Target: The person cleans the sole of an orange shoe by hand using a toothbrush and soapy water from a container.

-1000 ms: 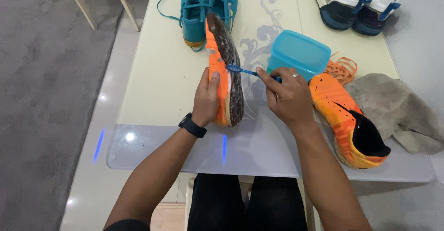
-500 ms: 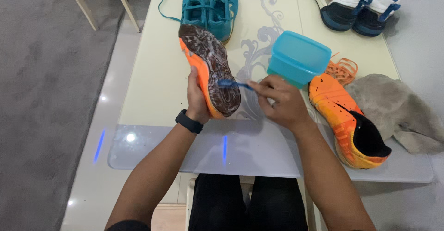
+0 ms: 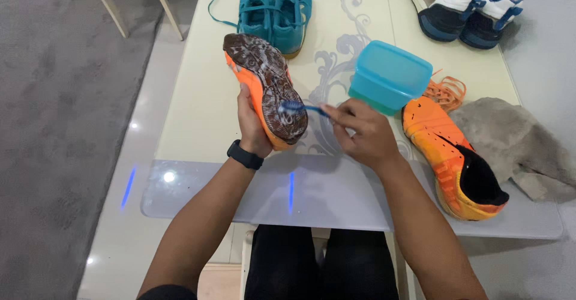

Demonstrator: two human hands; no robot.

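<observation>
Since 1 s ago, orange sports shoe w/ dirty brown patterned sole (image 3: 268, 93) has turned: sole was edge-on, now faces up toward the camera, toe tipped further left. Blue toothbrush (image 3: 298, 108) has slid from mid-sole down to heel end.

Left hand (image 3: 251, 123) sits under and behind that shoe, fingers wrapped round its heel-side edge, gripping it clear of the tabletop; thumb lies along the orange rim. Black wristband (image 3: 244, 155) on that wrist. Right hand (image 3: 360, 132) is just right of the sole, fingers pinched shut on the toothbrush handle; bristle head touches the sole, white foam around it.

Counts: orange shoes 2 – one held, second orange shoe w/ black lining (image 3: 453, 156) lying on the pale glass-topped table (image 3: 198, 114), just right of right-hand knuckles. Teal lace-up shoes (image 3: 276, 12) 2, a pair, beyond left fingertips. White-and-navy trainers (image 3: 465, 6) 2, far right corner. Translucent blue plastic tub (image 3: 390, 75) 1, just beyond right fingers. Loose orange laces (image 3: 447, 90) 1 bundle, behind the tub. Grey crumpled cloth (image 3: 516, 141) 1, right of the lying shoe, touching it. Toothbrushes 1.
</observation>
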